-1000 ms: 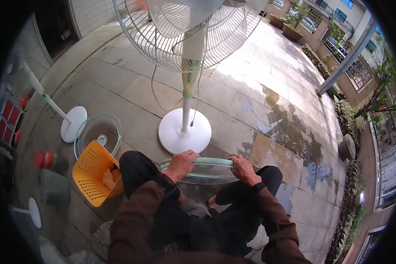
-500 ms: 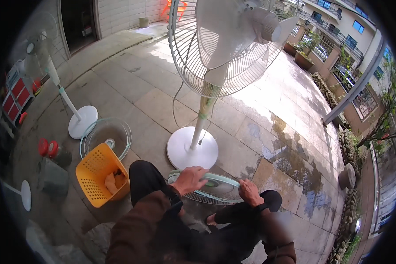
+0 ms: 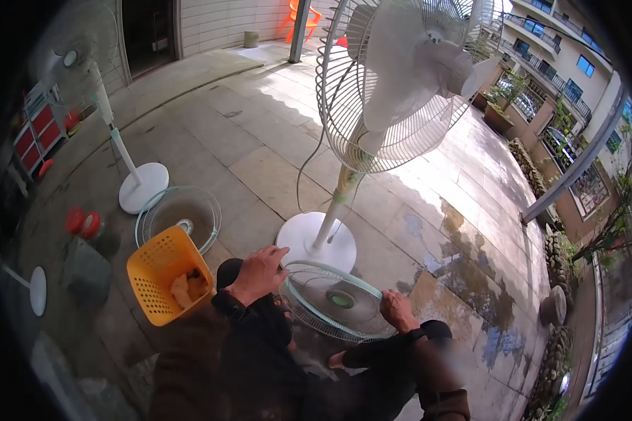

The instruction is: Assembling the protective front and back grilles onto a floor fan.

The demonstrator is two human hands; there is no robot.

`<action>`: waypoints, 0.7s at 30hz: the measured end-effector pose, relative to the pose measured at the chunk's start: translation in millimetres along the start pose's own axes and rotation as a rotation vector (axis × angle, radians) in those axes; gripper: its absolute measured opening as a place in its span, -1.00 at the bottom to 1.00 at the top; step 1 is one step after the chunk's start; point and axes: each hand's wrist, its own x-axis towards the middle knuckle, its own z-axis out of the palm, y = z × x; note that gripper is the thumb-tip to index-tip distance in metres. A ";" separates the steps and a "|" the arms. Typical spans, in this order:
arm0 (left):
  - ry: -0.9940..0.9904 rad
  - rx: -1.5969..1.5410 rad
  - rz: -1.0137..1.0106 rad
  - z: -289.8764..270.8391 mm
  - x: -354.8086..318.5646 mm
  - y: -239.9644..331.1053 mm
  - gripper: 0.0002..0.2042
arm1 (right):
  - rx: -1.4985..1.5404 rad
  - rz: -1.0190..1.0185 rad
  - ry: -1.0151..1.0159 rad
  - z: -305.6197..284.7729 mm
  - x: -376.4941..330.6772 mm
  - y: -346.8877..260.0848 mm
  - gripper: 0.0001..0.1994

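A round wire fan grille [image 3: 364,317] with a pale green rim and a green centre badge stands tilted between my knees. My right hand [image 3: 398,310] is closed around its right edge. At the upper left edge, my left hand [image 3: 258,274] has its fingers bent together against the rim; its thumb side is partly hidden. Just beyond the grille rises a large white pedestal fan [image 3: 333,217], its round base [image 3: 295,242] on the paving and its blades still inside a wire cage.
Left of me sits a yellow perforated basket [image 3: 147,288] holding a crumpled cloth [image 3: 182,290]. Another grille [image 3: 216,223] lies behind it, beside a second pedestal fan [image 3: 125,151]. Red-lidded jars [image 3: 90,224] stand farther left. Wet patches [image 3: 495,302] darken the paving at right.
My left hand has moved left along the rim, to the grille's left side. The grille now shows more of its face and centre badge. My right hand keeps its hold; the view has shifted.
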 end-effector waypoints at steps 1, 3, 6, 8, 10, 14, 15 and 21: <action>-0.003 0.075 -0.042 -6.5 -8.7 -9.9 -0.53 | 0.008 0.006 0.007 -7.1 4.7 -7.7 -0.86; -0.011 0.149 -0.077 -12.9 -26.2 -24.7 -0.52 | -0.021 0.004 -0.007 -23.1 12.7 -19.2 -0.87; -0.033 0.231 -0.098 -13.8 -45.9 -34.3 -0.53 | -0.068 -0.014 -0.012 -29.5 26.0 -22.4 -0.86; 0.117 0.287 0.009 -10.3 -55.3 -35.1 -0.61 | -0.074 0.019 -0.001 -39.6 34.2 -30.1 -0.85; 0.137 0.266 0.005 -9.1 -57.6 -32.0 -0.66 | -0.086 0.007 0.008 -49.1 43.9 -37.5 -0.85; 0.197 0.196 -0.050 -8.5 -58.4 -35.6 -0.78 | -0.047 -0.051 0.064 -64.8 67.2 -60.7 -0.83; 0.196 0.198 -0.054 -8.9 -59.0 -35.1 -0.78 | -0.050 -0.041 0.064 -65.5 74.0 -65.6 -0.82; 0.226 0.180 -0.059 -7.7 -59.4 -36.1 -0.82 | 0.002 -0.026 0.122 -48.0 110.3 -95.0 -0.81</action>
